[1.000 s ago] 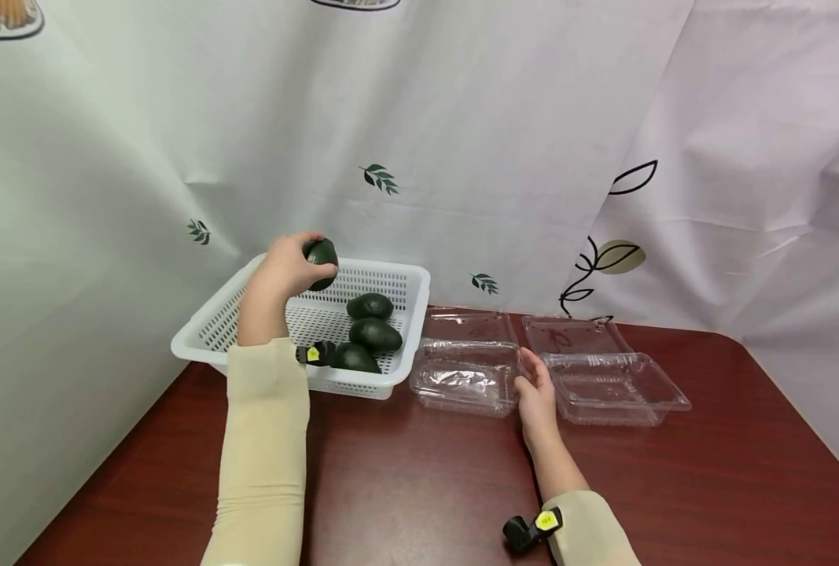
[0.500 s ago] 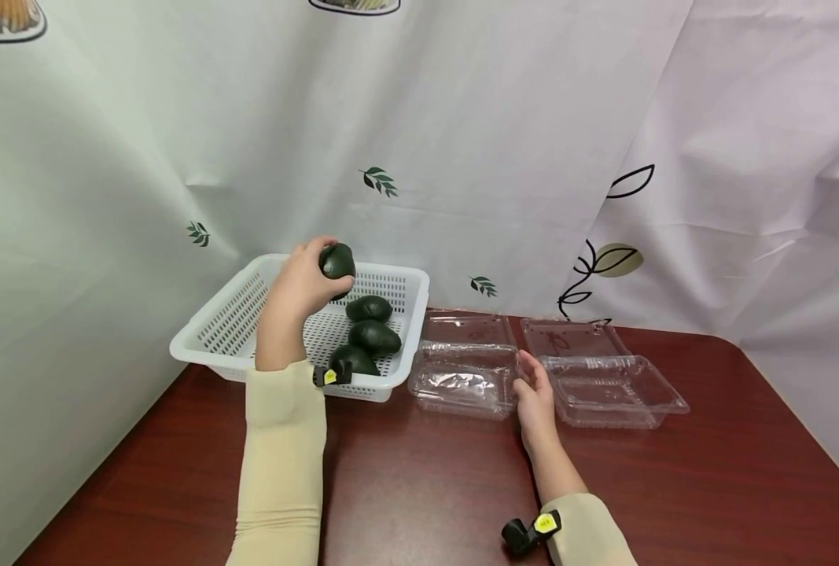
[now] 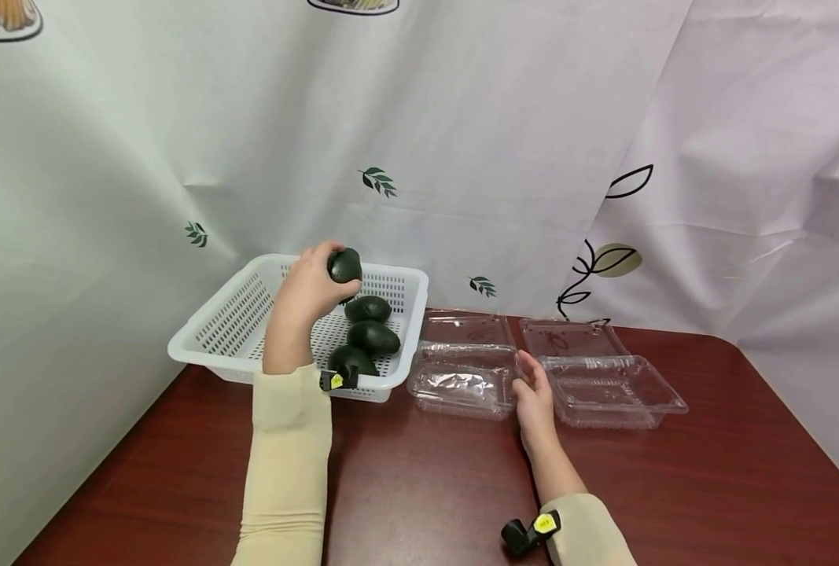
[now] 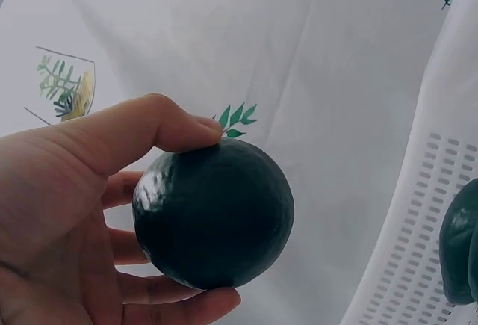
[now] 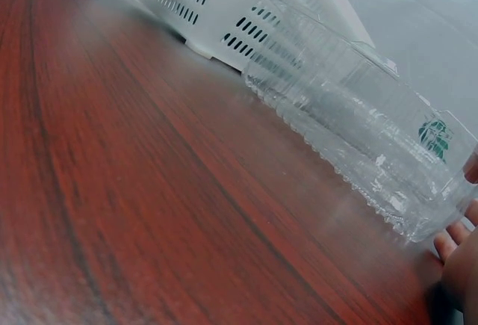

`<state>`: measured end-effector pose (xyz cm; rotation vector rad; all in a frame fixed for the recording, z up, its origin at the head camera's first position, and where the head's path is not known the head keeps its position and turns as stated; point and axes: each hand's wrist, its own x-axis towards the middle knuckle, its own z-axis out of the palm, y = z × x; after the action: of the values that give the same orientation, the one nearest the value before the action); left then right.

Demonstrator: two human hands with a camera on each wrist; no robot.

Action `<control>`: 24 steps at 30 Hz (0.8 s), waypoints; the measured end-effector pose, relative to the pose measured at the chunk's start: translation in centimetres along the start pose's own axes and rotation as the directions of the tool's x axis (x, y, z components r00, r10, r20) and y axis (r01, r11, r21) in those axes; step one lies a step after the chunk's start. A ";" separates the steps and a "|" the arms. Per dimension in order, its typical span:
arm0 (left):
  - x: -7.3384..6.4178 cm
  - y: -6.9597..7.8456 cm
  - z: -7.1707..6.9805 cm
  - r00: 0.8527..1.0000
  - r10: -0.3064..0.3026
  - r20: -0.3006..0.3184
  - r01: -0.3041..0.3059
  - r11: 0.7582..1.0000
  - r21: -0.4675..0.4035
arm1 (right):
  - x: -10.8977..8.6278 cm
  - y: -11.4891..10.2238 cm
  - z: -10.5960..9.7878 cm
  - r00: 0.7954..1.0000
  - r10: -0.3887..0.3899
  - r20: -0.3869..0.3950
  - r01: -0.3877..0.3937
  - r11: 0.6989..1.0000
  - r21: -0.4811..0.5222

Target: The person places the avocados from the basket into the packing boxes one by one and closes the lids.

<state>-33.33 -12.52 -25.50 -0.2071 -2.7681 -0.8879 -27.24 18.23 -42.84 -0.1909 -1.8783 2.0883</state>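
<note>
My left hand (image 3: 310, 283) grips a dark green avocado (image 3: 345, 267) above the white basket (image 3: 214, 322). In the left wrist view the thumb lies along the top of that avocado (image 4: 216, 217) and the fingers curl under it. Inside the basket, at its right end, more avocados (image 3: 373, 337) lie in a row. My right hand (image 3: 536, 405) holds the right end of a clear plastic clamshell container (image 3: 461, 381), thumb at the rim and fingers along the side. The right wrist view shows this container (image 5: 351, 131) with only some fingertips (image 5: 446, 244) in sight at its end.
A second open clear clamshell (image 3: 613, 389) stands to the right of my right hand. Both lids (image 3: 575, 338) lie folded back toward the white curtain (image 3: 476, 157) behind the table. The reddish-brown tabletop (image 3: 419, 487) stretches in front, and the basket borders the left clamshell.
My left hand has moved right and slightly down with the avocado, now over the row of avocados in the basket. My right hand and both clamshells stay in place.
</note>
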 end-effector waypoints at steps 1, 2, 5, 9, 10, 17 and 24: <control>-0.1 0.1 0.1 1.000 0.000 0.000 0.000 1.000 0.000 | 0.0 0.0 0.0 1.000 -0.005 0.000 0.005 1.000 0.002; -0.2 0.2 0.1 1.000 0.002 -0.001 -0.002 1.000 0.001 | 0.0 0.0 0.0 1.000 -0.010 -0.002 0.010 1.000 0.004; -0.5 0.6 0.4 1.000 0.006 -0.005 -0.006 1.000 -0.001 | 0.0 0.0 0.1 1.000 -0.018 -0.009 0.018 1.000 0.016; -0.9 1.3 0.7 1.000 0.017 -0.005 -0.017 1.000 0.004 | 0.1 0.0 0.1 1.000 -0.018 -0.018 0.018 1.000 0.024; -1.0 1.5 0.9 1.000 0.019 -0.004 -0.019 1.000 0.007 | 0.0 0.0 0.1 1.000 -0.018 -0.020 0.019 1.000 0.025; -1.3 2.4 1.9 0.999 0.041 0.008 -0.042 0.999 0.018 | -0.2 -0.2 0.2 0.999 -0.020 -0.034 0.022 0.999 0.046; -1.7 3.4 3.0 0.998 0.059 0.009 -0.059 0.998 0.014 | -0.3 -0.3 0.2 0.999 -0.030 -0.032 0.032 0.998 0.050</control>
<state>-31.53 -8.18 -26.41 -0.2895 -2.7601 -0.8544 -26.98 17.98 -42.52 -0.1798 -1.7974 2.0975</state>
